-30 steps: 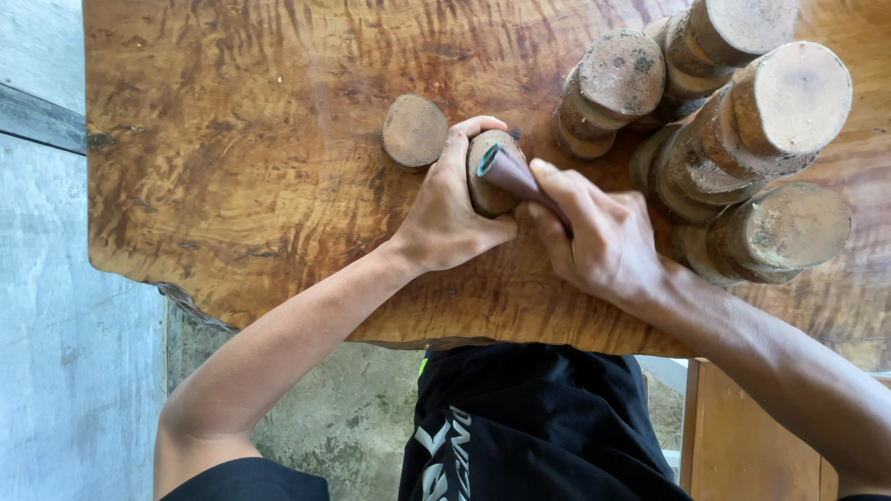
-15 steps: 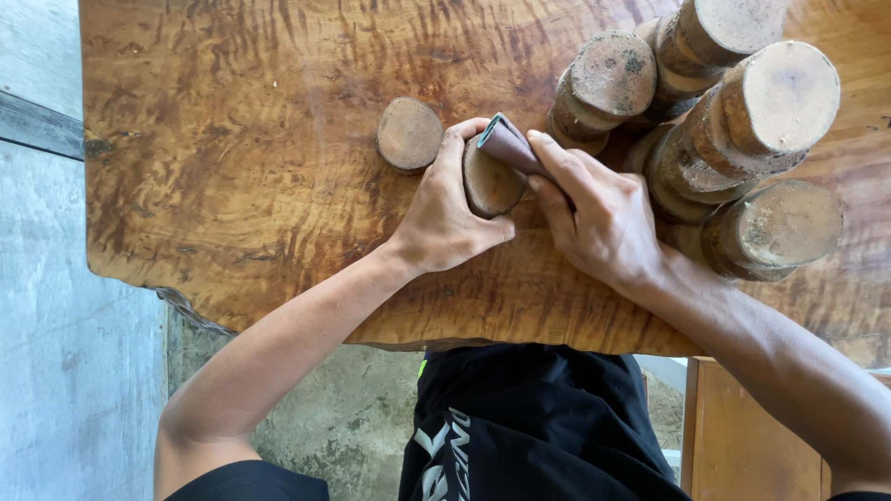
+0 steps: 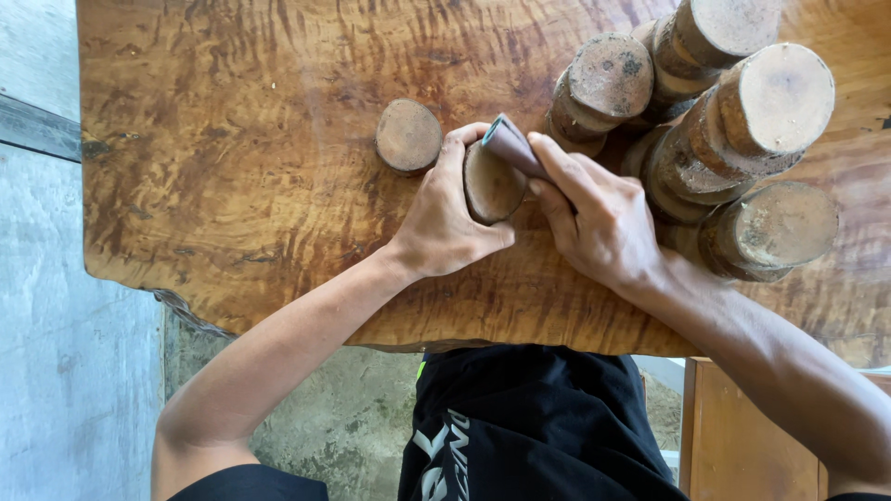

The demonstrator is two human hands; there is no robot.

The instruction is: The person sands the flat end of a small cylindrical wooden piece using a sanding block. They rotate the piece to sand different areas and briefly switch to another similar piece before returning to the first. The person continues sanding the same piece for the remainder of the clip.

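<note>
My left hand (image 3: pixel 445 218) grips a small round wooden piece (image 3: pixel 490 184) standing on a broad brown wooden slab (image 3: pixel 232 158). My right hand (image 3: pixel 594 218) presses a folded piece of brown sandpaper (image 3: pixel 513 146) with a green edge against the top right side of that piece. A second small round wooden piece (image 3: pixel 408 135) stands just left of my left thumb, apart from it.
Several taller round wooden logs (image 3: pixel 742 121) stand clustered at the slab's right, close to my right hand. The slab's near edge runs under my forearms. Grey concrete floor (image 3: pixel 46 306) lies to the left, and a wooden panel (image 3: pixel 733 436) sits at lower right.
My right hand with the sandpaper has slid up along the wooden piece's side toward its far edge. My left hand keeps its grip in about the same place.
</note>
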